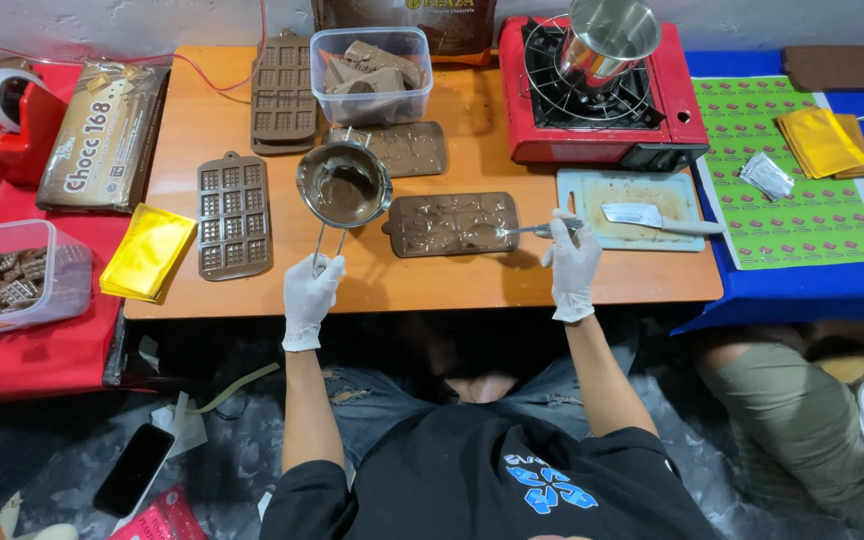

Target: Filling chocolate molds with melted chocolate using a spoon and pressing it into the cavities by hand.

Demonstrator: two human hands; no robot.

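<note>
Left hand [310,290], gloved in white, is closed around the end of the wire handle of a small metal melting pot [344,184]; the pot sits over the wooden surface [202,120], just left of a brown mould [452,223] whose cavities look filled with chocolate. Right hand [572,258], also gloved, is closed on the handle of a small metal utensil [532,230], spoon or fork I cannot tell, its tip lying at the right edge of that mould.

Handling judgement: the pot holds dark melted chocolate, so the load is liquid, sits far from the grip at the handle end, and would tip or slosh if the wrist rolls. The handle is stiff wire and probably slick under a glove; the far end, where the hand now is, looks the soundest place to hold, since the bowl may be warm. The mould appears to be flexible and would sag when filled; it is best supported under both long edges and kept flat.

Nearby: two empty bar moulds [235,215] to the left, a clear tub of chocolate pieces [370,62] behind, a red portable stove [602,95] carrying a steel vessel, and a cutting board [582,190] with a scraper [652,215] just right of the utensil.
</note>
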